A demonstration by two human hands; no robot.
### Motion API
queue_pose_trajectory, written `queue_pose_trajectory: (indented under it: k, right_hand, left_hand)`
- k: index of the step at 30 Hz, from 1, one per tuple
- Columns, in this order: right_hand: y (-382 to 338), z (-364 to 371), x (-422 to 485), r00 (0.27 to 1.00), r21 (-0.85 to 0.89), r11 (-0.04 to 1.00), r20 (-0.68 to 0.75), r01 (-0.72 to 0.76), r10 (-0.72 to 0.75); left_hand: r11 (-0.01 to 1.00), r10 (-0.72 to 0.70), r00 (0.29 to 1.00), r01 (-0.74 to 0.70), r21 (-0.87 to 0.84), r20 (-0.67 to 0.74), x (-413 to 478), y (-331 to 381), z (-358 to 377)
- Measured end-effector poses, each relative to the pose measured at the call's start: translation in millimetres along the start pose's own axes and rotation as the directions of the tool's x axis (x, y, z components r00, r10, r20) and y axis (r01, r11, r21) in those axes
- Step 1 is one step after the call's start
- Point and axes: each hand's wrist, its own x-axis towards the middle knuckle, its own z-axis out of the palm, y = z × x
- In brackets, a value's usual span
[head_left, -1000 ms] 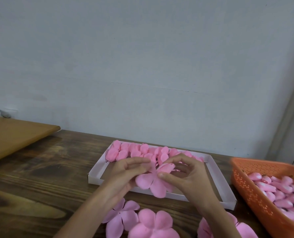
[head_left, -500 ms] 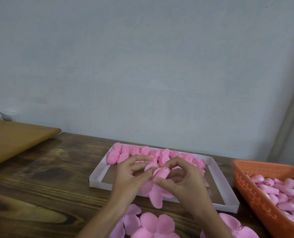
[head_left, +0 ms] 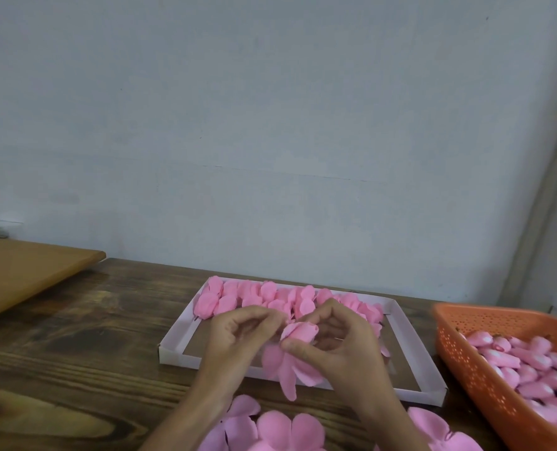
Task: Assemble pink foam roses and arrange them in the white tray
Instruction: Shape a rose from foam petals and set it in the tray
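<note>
Pink foam rose [head_left: 298,333] hung between our hands, over the white tray's [head_left: 179,333] near edge. Our right hand [head_left: 339,348] pinched its bud with thumb and curled fingers; our left hand [head_left: 238,340] gripped its petals from the other side. Finished roses [head_left: 264,297] lined the tray's far side.

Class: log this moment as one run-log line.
left hand, right hand: grip rose | above white tray | finished roses: tray's far row

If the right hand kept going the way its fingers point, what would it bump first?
Probably the left hand. The right hand pinches the rose, its fingers pointing left, and the left hand's fingers hold the same rose just beyond. Depth is hard to judge.
</note>
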Motion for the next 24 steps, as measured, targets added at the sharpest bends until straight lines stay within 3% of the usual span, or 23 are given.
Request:
queue_pose_trajectory:
  k: [4,8,12,15,18,24]
  right_hand:
    - [-3.4,-6.2,3.1,0.995,0.103,0.995,-0.097,-0.006,0.016]
    - [-6.2,-9.5,4.9,0.983,0.156,0.988,-0.18,0.0,0.029]
    - [-3.8,-11.0,4.7,0.983,0.195,0.981,-0.172,-0.024,0.058]
    - [-3.7,-11.3,4.4,0.992,0.191,0.981,-0.112,-0.031,0.053]
    - [-4.8,-9.5,2.9,0.999,0.186,0.982,-0.037,-0.026,0.033]
    - [-10.4,-2.3,-1.7,1.0,0.116,0.993,-0.001,-0.018,0.018]
  left_hand:
    - [0.999,-0.045,0.997,0.044,0.017,0.068,6.3,1.9,-8.7]
    - [0.947,-0.318,0.934,0.306,0.094,0.166,10.5,-3.1,-16.6]
    - [0.922,-0.362,0.922,0.376,-0.092,0.137,8.1,-10.0,-12.9]
    - [0.919,-0.351,0.933,0.359,-0.16,0.078,7.6,-10.4,-9.5]
    - [0.946,-0.316,0.948,0.313,-0.079,-0.024,5.9,-8.1,-5.0]
    - [0.996,-0.077,0.997,0.077,0.044,-0.008,0.2,-0.5,3.3]
